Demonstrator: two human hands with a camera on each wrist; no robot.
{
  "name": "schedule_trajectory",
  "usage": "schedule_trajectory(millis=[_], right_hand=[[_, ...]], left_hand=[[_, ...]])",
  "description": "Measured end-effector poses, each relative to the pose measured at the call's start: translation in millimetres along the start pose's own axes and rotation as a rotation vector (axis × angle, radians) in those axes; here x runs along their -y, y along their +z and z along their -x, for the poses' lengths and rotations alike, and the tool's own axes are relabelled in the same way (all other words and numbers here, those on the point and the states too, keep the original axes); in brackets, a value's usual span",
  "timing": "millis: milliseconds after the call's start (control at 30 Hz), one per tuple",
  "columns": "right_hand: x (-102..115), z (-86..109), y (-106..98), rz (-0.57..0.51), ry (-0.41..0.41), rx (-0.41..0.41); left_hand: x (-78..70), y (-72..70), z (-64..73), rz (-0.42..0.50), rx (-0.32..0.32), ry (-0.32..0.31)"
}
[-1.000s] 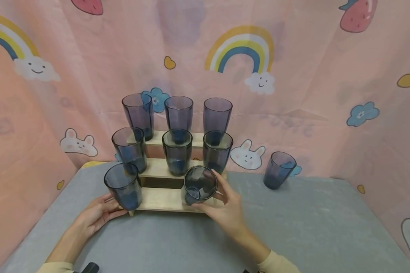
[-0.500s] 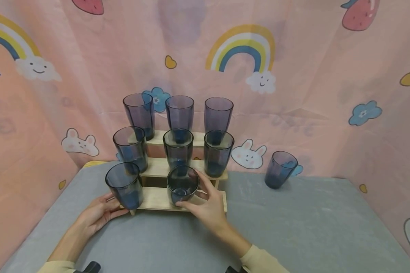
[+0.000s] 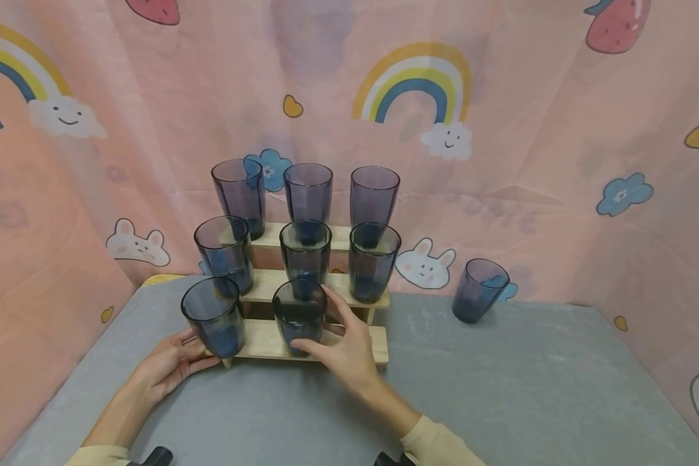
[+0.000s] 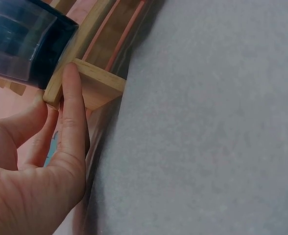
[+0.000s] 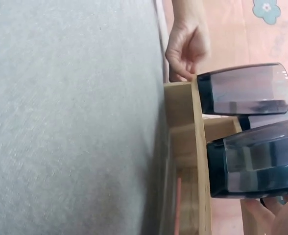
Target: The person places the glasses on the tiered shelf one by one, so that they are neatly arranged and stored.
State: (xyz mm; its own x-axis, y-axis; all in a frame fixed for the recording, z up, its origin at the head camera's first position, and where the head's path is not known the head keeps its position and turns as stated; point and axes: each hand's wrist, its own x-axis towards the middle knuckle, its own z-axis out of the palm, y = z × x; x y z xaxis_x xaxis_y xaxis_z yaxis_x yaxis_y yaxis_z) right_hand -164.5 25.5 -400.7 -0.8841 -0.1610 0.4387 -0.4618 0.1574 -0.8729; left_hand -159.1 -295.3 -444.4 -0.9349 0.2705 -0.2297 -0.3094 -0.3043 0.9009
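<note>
A three-step wooden rack (image 3: 257, 340) carries rows of bluish-purple glass tumblers. On its lowest step, near the middle, my right hand (image 3: 349, 349) grips a tumbler (image 3: 296, 317) from the right, thumb in front and fingers behind. That tumbler stands upright, its base right at the step's surface in the right wrist view. My left hand (image 3: 171, 366) pinches the left end of the lowest step, its index finger (image 4: 73, 107) along the wooden end piece and its thumb at the board's edge. Just above that hand, another tumbler (image 3: 214, 317) stands at the step's left end.
Three tumblers stand on the top step, including one at the right (image 3: 375, 197), and three on the middle step, including one at the right (image 3: 374, 265). A lone tumbler (image 3: 479, 291) stands on the grey tabletop (image 3: 530, 382) to the right. A pink printed curtain (image 3: 518, 97) hangs behind.
My right hand has moved the tumbler leftward along the lowest step to near its middle, and the tumbler has tilted from leaning to upright. The left hand has kept its place.
</note>
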Motion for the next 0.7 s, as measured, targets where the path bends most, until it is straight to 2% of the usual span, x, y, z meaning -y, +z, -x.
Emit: schedule_trajectory(millis=[367, 533, 633, 700], right_hand=[[4, -2.3, -4, 0.035, 0.056, 0.109], [13, -3.2, -15, 0.092, 0.087, 0.202], [22, -4.3, -26, 0.156, 0.070, 0.247], [28, -5.3, -35, 0.203, 0.018, 0.244]], left_hand=[[-0.8, 1.8, 0.5, 0.014, -0.009, -0.011], [-0.7, 2.3, 0.3, 0.019, -0.007, -0.014], [-0.7, 2.5, 0.4, 0.019, -0.009, -0.017], [-0.7, 2.7, 0.4, 0.022, -0.010, -0.020]])
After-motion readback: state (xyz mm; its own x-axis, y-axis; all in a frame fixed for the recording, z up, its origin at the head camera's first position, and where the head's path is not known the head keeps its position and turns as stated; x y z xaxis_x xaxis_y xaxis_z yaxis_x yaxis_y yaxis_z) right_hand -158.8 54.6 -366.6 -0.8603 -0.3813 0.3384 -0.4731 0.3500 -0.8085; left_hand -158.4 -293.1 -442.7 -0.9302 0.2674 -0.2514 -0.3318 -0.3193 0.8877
